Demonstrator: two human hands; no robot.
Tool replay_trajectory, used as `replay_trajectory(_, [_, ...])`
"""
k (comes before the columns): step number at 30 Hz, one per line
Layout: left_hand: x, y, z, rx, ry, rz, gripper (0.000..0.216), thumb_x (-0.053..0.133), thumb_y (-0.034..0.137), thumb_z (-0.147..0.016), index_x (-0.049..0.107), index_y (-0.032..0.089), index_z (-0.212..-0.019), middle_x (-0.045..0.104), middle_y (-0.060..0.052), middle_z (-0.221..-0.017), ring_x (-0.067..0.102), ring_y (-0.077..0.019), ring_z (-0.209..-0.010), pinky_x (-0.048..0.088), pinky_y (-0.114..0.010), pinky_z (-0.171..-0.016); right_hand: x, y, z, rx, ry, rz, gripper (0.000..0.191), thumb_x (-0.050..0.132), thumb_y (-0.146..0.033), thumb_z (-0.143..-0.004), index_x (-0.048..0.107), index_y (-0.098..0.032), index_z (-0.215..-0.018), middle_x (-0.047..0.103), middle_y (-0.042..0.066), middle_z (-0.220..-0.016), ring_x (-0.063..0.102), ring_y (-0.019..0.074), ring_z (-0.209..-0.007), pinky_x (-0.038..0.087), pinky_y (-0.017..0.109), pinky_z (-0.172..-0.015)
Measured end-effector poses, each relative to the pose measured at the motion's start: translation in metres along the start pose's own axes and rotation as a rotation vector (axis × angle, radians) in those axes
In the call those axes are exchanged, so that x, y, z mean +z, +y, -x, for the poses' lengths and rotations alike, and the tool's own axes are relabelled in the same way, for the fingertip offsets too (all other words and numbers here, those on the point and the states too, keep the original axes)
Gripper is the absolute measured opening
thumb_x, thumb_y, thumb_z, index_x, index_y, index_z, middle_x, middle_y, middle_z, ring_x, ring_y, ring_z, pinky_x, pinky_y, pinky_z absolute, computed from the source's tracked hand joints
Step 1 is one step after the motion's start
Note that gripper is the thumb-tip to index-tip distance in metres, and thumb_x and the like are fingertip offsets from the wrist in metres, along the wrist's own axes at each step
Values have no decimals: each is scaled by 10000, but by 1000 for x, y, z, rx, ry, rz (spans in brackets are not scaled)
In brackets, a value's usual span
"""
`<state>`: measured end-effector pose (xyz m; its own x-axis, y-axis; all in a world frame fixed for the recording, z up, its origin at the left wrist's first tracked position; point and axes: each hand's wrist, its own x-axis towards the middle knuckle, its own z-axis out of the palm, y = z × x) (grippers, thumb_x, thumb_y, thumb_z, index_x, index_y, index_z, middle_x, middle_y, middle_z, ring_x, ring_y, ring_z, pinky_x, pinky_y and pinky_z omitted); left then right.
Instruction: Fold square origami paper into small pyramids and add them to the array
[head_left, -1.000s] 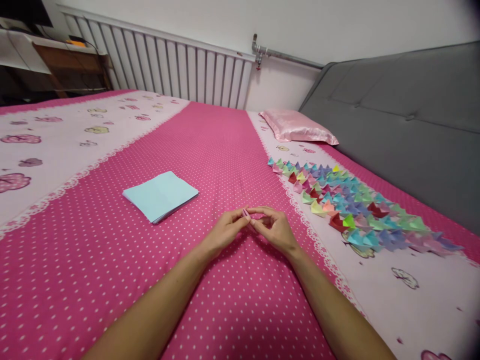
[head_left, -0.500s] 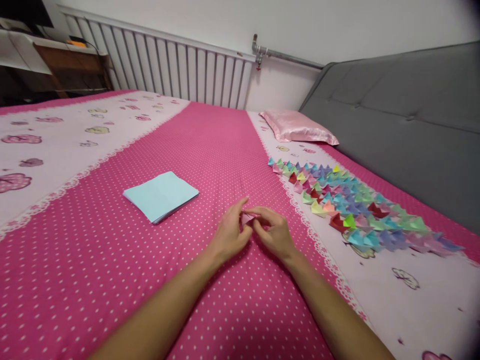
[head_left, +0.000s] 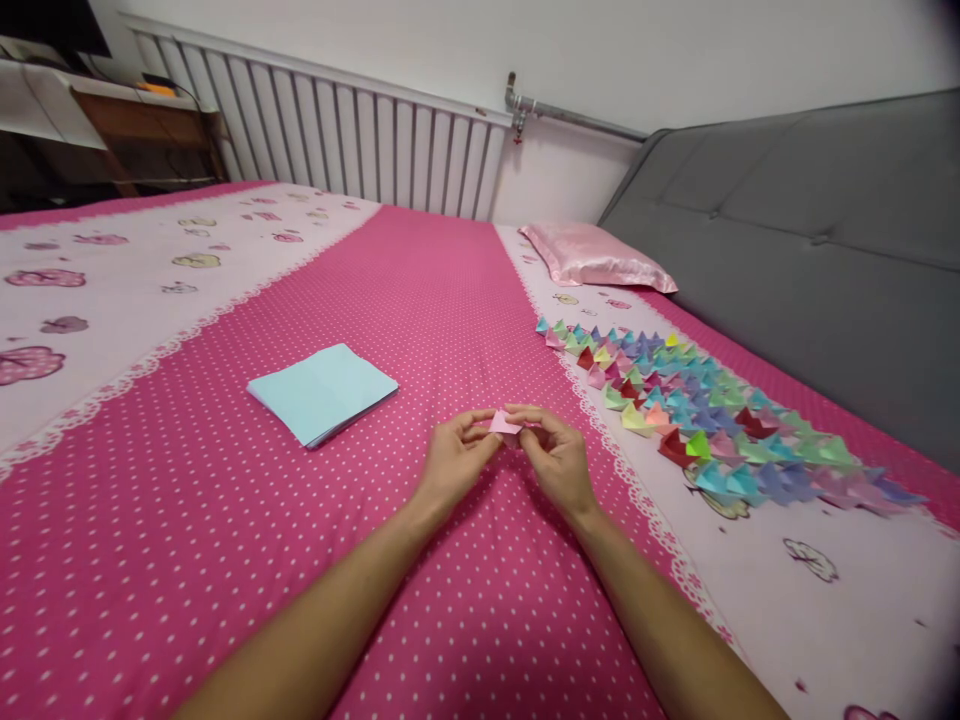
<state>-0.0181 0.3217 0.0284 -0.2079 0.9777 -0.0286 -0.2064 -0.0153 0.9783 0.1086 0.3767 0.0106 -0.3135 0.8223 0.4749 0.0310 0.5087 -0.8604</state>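
paper partly hidden by fingertips

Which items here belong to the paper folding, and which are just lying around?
In the job:
left hand and right hand, both pinching the pink paper piece
blue paper stack, to the left of the hands
folded paper pieces, many colours, laid in rows to the right

Lying about:
pink pillow
radiator
grey headboard
bedspread, only the work surface
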Motion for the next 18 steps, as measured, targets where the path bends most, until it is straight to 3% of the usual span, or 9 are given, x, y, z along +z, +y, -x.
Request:
replay_trajectory(9, [-4, 4, -1, -69, -19, 207, 345, 675, 125, -650, 631, 130, -992, 699, -66, -820, 612, -104, -641, 453, -217, -617, -2, 1, -2, 75, 0, -58, 187, 506, -153, -764, 673, -206, -831, 664, 56, -1027, 616, 192, -950, 513, 317, -761])
replay_trajectory(14, [-8, 1, -3, -52, -67, 248, 419, 730, 187, -629, 603, 142, -1026, 689, -72, -871, 623, -126, -720, 473, -244, -671, -5, -1, -2, 34, -38, -72, 218, 486, -154, -776, 678, -211, -862, 656, 55, -1033, 613, 197, -940, 507, 309, -743])
replay_trajectory(18, [-8, -2, -4, -8, -50, 219, 473, 778, 186, -564, 594, 141, -998, 685, -52, -831, 625, -125, -744, 467, -256, -736, -4, -6, 0, 22, -62, -64, 128, 574, -203, -766, 666, -205, -856, 641, 65, -1037, 620, 193, -914, 501, 310, -759])
